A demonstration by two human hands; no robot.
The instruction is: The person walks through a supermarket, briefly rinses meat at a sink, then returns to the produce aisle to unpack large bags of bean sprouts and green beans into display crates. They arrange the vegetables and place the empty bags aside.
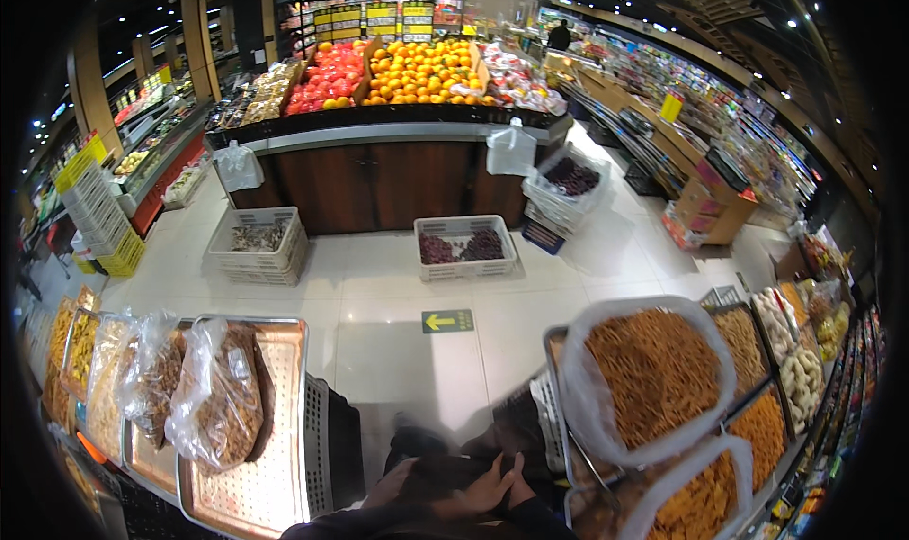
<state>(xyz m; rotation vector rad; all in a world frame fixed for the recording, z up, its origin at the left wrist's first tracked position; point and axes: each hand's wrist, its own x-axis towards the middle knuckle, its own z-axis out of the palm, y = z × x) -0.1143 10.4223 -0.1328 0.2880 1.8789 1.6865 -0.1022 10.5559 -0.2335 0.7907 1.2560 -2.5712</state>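
Low in the picture, my left hand (pixel 486 489) reaches across in front of my body. Its fingers meet my right hand (pixel 520 484), and dark sleeves show behind both. A dark, blurred fabric-like thing (pixel 444 472) lies against the hands; whether either grips it is unclear. A further patch of blurred skin shows left of it. To the left is a perforated metal tray (pixel 284 426) with a clear plastic bag of brown dried food (pixel 224 398) on it. Close on the right stands a large plastic-lined heap of brown dried strips (pixel 653 369).
Across the tiled aisle, a fruit stand (pixel 398 185) carries oranges (pixel 419 71) and red fruit (pixel 330 78). White crates (pixel 469 270) of dark grapes and another crate (pixel 256 256) sit on the floor. More dried food (pixel 692 501) lies at the lower right. A person (pixel 559 37) stands far back.
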